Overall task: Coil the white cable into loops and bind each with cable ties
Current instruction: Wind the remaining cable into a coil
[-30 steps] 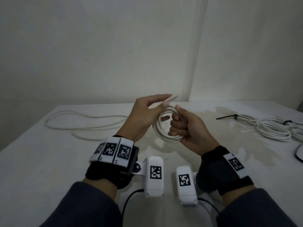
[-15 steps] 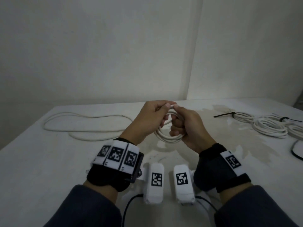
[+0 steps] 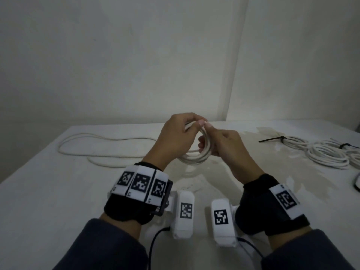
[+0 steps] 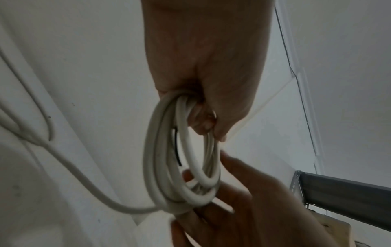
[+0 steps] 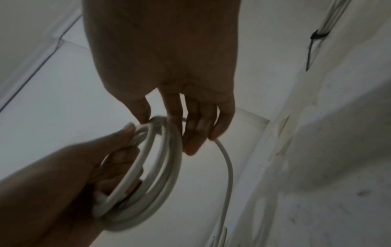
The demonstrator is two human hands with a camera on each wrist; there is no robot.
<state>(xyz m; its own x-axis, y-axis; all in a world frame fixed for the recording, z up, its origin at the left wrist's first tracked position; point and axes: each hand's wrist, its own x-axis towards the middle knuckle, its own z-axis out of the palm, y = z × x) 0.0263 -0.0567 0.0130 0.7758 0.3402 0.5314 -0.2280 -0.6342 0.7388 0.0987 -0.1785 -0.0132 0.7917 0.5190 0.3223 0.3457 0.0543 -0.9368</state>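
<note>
A white cable coil (image 3: 194,155) of several turns hangs upright above the table (image 3: 58,191) between both hands. My left hand (image 3: 192,123) curls over the coil's top left, its fingers wrapped through the loops (image 4: 180,158). My right hand (image 3: 208,135) holds the right side, thumb and forefinger pinching the top of the coil (image 5: 152,167) while a single strand (image 5: 227,167) runs down from under its little finger. The rest of the loose cable (image 3: 109,151) lies in long bends on the table at the left.
Several coiled white bundles (image 3: 327,156) lie at the right of the table, bound with black cable ties (image 3: 278,138). A dark object (image 3: 357,184) pokes in at the right edge. Two walls meet in a corner behind the table.
My left hand, which held a stretch of cable out above the coil, has come down and closed over the coil's top beside the right thumb. Both hands now hold the coil together.
</note>
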